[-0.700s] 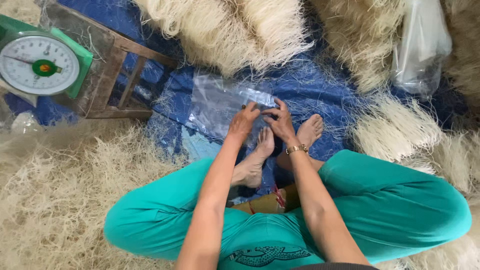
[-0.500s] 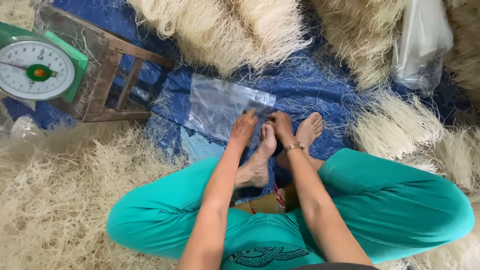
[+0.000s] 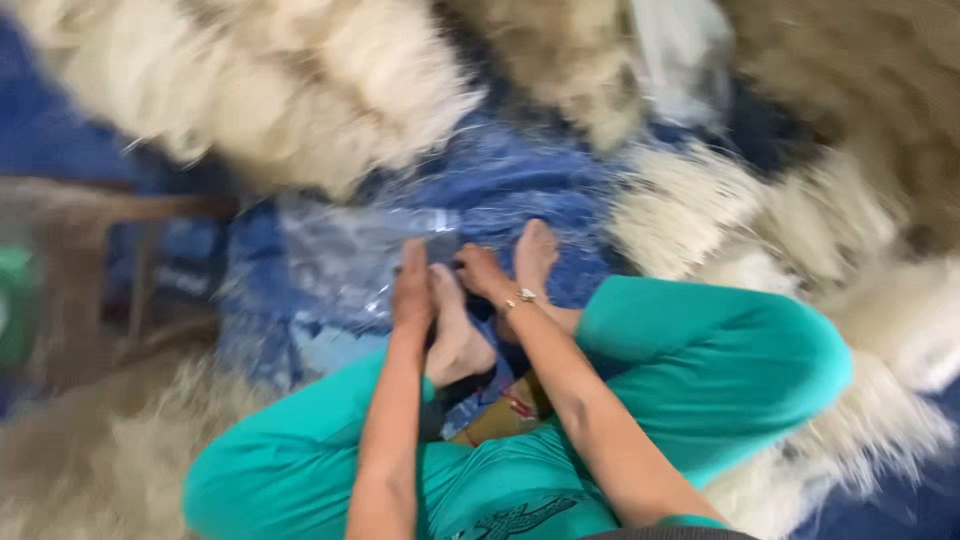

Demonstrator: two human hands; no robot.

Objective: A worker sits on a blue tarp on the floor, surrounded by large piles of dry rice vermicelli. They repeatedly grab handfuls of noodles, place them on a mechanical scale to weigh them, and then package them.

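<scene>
The view is motion-blurred throughout, so fine detail is limited. The person sits cross-legged in teal trousers point(image 3: 700, 370) on a blue tarpaulin point(image 3: 520, 180), bare feet crossed in front. Both arms reach forward over the feet. The left hand point(image 3: 412, 285) lies with fingers extended toward the near edge of a clear plastic bag point(image 3: 350, 250), which lies flat on the tarpaulin just beyond the toes; the fingertips appear to touch the bag's edge, but whether they pinch it cannot be told through the blur. The right hand point(image 3: 480, 272), with a bracelet point(image 3: 518, 298) at the wrist, is curled beside the left, at the bag's near right corner; its fingers look bent inward, though a firm grip on the plastic cannot be confirmed. The two hands are close together, nearly touching. Heaps of pale dried noodle-like strands point(image 3: 300, 90) surround the tarpaulin on all sides. A wooden frame point(image 3: 130, 210) stands at the left, with a green object point(image 3: 15, 320) at the far left edge, too blurred to identify.
</scene>
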